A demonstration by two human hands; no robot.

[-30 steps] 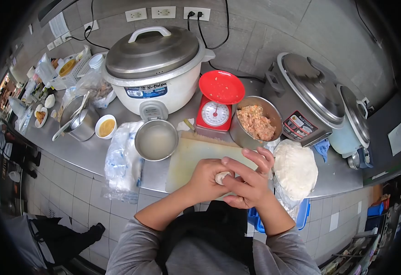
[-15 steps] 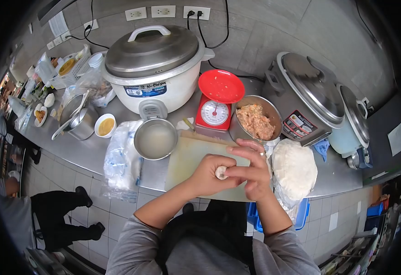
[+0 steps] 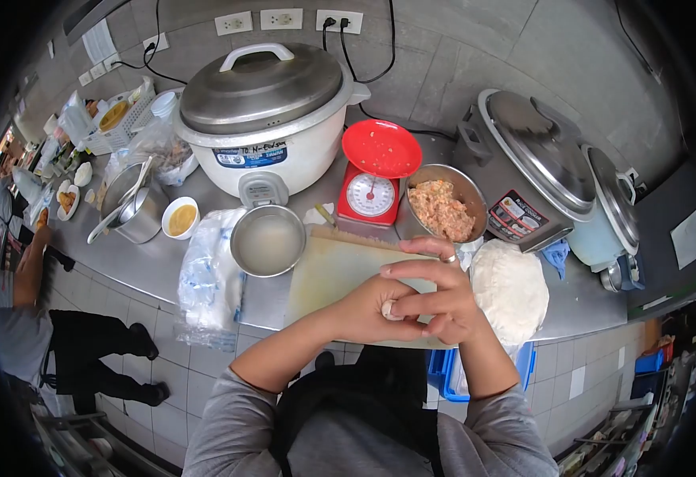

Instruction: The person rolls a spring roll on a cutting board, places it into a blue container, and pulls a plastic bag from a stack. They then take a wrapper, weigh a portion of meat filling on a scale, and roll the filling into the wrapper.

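A small pale dough piece (image 3: 392, 310) shows between my two hands, above the cutting board (image 3: 316, 278). My left hand (image 3: 364, 308) is wrapped round it, with its top poking out of the fist. Fingers of my right hand (image 3: 443, 290), one with a ring, reach across and press at the dough. Behind the hands stand a steel pot of minced filling (image 3: 442, 211) and a red scale (image 3: 370, 193) with a red dish (image 3: 381, 148). A large white dough mass (image 3: 509, 292) lies beside my right hand.
A bowl of cloudy liquid (image 3: 268, 240) and a plastic bag (image 3: 210, 278) sit on the left. Rice cookers (image 3: 272, 103) (image 3: 527, 167) stand along the wall. A blue container (image 3: 441, 374) is below the counter edge. Another person (image 3: 22, 326) stands at the far left.
My right hand has closed in over the dough, and less of the dough shows. The other person's arm at the far left now reaches up toward the counter.
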